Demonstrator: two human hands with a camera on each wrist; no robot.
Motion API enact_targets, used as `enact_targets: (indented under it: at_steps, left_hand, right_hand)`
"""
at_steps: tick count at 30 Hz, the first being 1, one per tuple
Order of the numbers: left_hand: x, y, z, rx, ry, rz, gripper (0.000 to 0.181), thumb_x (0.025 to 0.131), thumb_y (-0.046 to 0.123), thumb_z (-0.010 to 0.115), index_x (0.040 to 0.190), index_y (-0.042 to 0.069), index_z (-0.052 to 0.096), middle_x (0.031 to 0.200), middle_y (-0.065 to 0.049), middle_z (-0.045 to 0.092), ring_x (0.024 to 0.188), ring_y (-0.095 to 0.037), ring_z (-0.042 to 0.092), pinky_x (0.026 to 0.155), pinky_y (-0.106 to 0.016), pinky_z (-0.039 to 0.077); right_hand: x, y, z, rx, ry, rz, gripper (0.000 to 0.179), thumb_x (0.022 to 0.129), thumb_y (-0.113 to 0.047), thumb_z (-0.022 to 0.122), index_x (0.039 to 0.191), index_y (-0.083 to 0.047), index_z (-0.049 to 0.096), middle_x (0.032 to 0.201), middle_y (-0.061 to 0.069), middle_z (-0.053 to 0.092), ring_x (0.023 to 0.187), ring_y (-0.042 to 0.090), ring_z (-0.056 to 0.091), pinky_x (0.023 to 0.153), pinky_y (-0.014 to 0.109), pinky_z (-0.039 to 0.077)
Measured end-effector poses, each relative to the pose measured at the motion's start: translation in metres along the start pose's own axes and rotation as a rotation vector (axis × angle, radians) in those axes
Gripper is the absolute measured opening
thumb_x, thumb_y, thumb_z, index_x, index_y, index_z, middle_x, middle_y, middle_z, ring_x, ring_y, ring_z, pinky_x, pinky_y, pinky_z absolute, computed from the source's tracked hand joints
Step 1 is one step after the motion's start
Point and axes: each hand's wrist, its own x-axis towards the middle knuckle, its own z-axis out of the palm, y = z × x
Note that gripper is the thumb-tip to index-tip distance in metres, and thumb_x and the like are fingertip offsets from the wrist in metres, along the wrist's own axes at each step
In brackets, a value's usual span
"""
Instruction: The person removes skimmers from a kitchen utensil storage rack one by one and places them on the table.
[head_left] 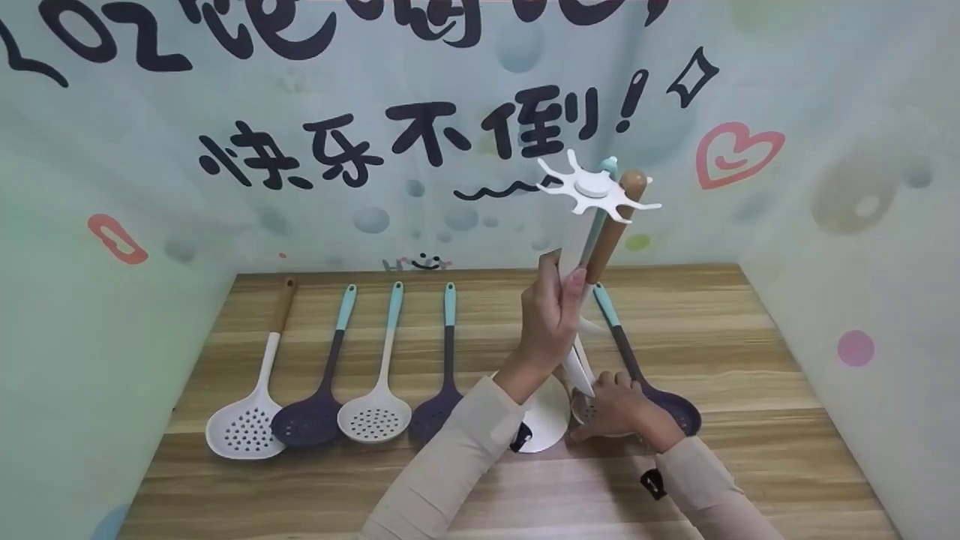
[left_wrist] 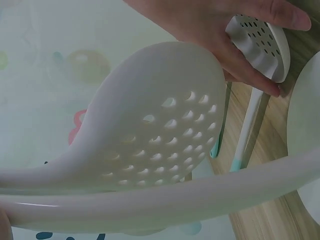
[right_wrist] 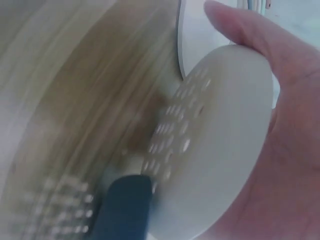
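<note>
My left hand [head_left: 551, 311] grips an upright bundle above the table. In it are a white piece topped by several spreading prongs [head_left: 592, 189], a wooden handle [head_left: 609, 240] and a teal handle between them. A white skimmer's perforated head [left_wrist: 160, 130] and a white curved bar [left_wrist: 165, 202] show up close in the left wrist view. Lower down, my right hand [head_left: 619, 405] grips the head of another white skimmer [right_wrist: 215, 135], thumb and fingers spread about its rim. This skimmer's teal-ended handle [left_wrist: 245, 135] lies along the table; the hand partly covers its head.
Left on the wooden table [head_left: 315, 495] lie a wooden-handled white skimmer [head_left: 244, 431], a dark skimmer [head_left: 307, 424], a white skimmer [head_left: 375, 416] and a dark utensil [head_left: 435, 412]. A round white utensil [head_left: 549, 424] sits beside my right hand, a dark ladle [head_left: 679, 409] beyond it. Printed cloth [head_left: 337, 240] hangs behind.
</note>
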Motion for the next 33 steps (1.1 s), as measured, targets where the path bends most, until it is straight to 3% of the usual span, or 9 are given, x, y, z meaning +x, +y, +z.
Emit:
enact_targets:
  at_steps: [6, 13, 18, 22, 24, 27, 30, 33]
  left_hand:
    - [0.0, -0.001, 0.0, -0.011, 0.005, 0.022, 0.045, 0.101, 0.036, 0.031, 0.115, -0.005, 0.041, 0.083, -0.014, 0.062, 0.062, -0.016, 0.056, 0.052, -0.018, 0.044]
    - [0.001, -0.001, 0.0, 0.002, 0.011, 0.015, 0.045, 0.101, 0.037, 0.03, 0.114, -0.005, 0.042, 0.081, -0.014, 0.062, 0.06, -0.016, 0.056, 0.052, -0.018, 0.044]
    - [0.001, 0.0, 0.001, 0.008, 0.025, 0.021, 0.044, 0.101, 0.036, 0.031, 0.111, -0.005, 0.043, 0.074, -0.012, 0.06, 0.059, -0.015, 0.055, 0.051, -0.018, 0.044]
    - [0.001, 0.0, 0.0, 0.007, 0.013, 0.022, 0.043, 0.101, 0.035, 0.031, 0.114, -0.004, 0.042, 0.077, -0.012, 0.061, 0.06, -0.015, 0.056, 0.053, -0.017, 0.045]
    - [0.001, 0.0, 0.0, 0.01, 0.01, 0.022, 0.043, 0.101, 0.035, 0.031, 0.114, -0.004, 0.042, 0.078, -0.012, 0.061, 0.061, -0.015, 0.057, 0.053, -0.017, 0.046]
    - [0.001, -0.001, 0.0, 0.017, 0.007, 0.017, 0.043, 0.101, 0.035, 0.032, 0.113, -0.005, 0.042, 0.08, -0.013, 0.061, 0.062, -0.016, 0.058, 0.054, -0.017, 0.047]
    - [0.001, -0.001, 0.0, 0.018, -0.003, 0.011, 0.043, 0.101, 0.035, 0.032, 0.114, -0.005, 0.041, 0.082, -0.014, 0.062, 0.064, -0.016, 0.06, 0.056, -0.016, 0.048]
    - [0.001, 0.0, 0.0, 0.02, -0.005, 0.009, 0.044, 0.101, 0.036, 0.031, 0.114, -0.005, 0.041, 0.082, -0.014, 0.063, 0.066, -0.017, 0.061, 0.057, -0.016, 0.049]
  right_hand:
    - [-0.002, -0.003, 0.003, -0.028, 0.039, -0.019, 0.075, 0.065, -0.062, 0.072, 0.118, -0.011, 0.057, 0.106, 0.022, 0.049, 0.096, 0.037, 0.043, 0.08, 0.051, 0.038]
    - [-0.01, -0.007, 0.004, -0.026, 0.023, -0.051, 0.086, 0.071, -0.071, 0.061, 0.133, -0.013, 0.049, 0.121, 0.026, 0.047, 0.107, 0.041, 0.043, 0.085, 0.055, 0.042]
    - [-0.024, 0.003, -0.019, 0.084, -0.089, -0.157, 0.083, 0.076, -0.052, 0.069, 0.137, -0.003, 0.043, 0.137, 0.03, 0.037, 0.121, 0.048, 0.036, 0.093, 0.061, 0.037]
    - [-0.042, 0.013, -0.051, 0.105, -0.119, -0.213, 0.063, 0.08, -0.028, 0.07, 0.128, 0.007, 0.049, 0.131, 0.031, 0.045, 0.12, 0.049, 0.041, 0.098, 0.059, 0.035]
    - [-0.051, 0.015, -0.068, 0.12, -0.061, -0.239, 0.054, 0.084, -0.019, 0.065, 0.127, 0.01, 0.049, 0.125, 0.032, 0.05, 0.115, 0.047, 0.048, 0.096, 0.057, 0.039]
    - [-0.063, 0.013, -0.09, 0.193, 0.133, -0.292, 0.041, 0.09, -0.011, 0.056, 0.124, 0.011, 0.05, 0.116, 0.03, 0.058, 0.107, 0.044, 0.056, 0.089, 0.053, 0.045]
    - [-0.074, 0.004, -0.107, 0.341, 0.369, -0.333, 0.032, 0.094, -0.006, 0.05, 0.123, 0.008, 0.052, 0.106, 0.024, 0.064, 0.096, 0.037, 0.064, 0.082, 0.048, 0.051]
    - [-0.081, -0.012, -0.115, 0.531, 0.527, -0.342, 0.032, 0.096, -0.007, 0.049, 0.125, 0.004, 0.052, 0.104, 0.019, 0.066, 0.093, 0.031, 0.066, 0.079, 0.037, 0.054]
